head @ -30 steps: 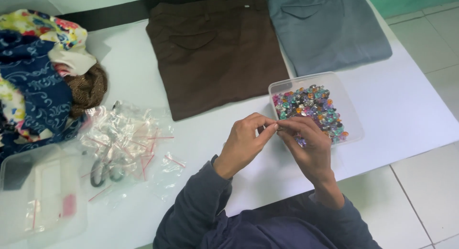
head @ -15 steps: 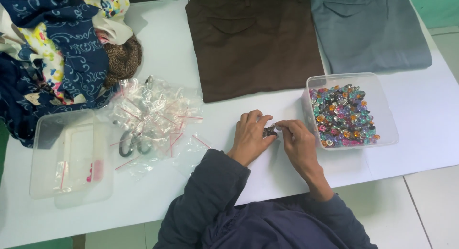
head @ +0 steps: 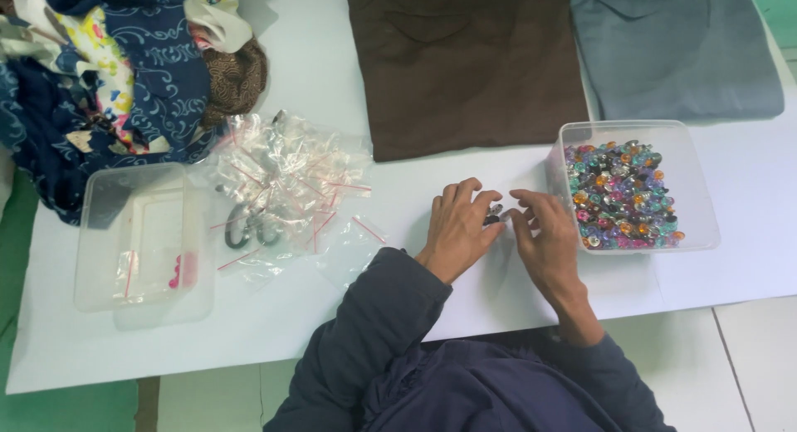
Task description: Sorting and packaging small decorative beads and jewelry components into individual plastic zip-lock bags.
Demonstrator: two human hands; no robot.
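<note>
Silvery small piece (head: 495,214) pinched between left hand (head: 458,229) and right hand (head: 548,241) fingertips, orientation unclear, beside bead tub (head: 693,183)

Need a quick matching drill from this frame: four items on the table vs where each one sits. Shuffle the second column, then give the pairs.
Things:
1. brown folded cloth
2. clear tub of coloured beads
3. heap of small clear bags
4. empty-looking clear tub

Places:
A. far left, below the patterned fabric pile
B. top middle of the table
C. just right of the right hand
D. left of the left hand, over a pair of scissors

Pairs: 1-B, 2-C, 3-D, 4-A
</note>
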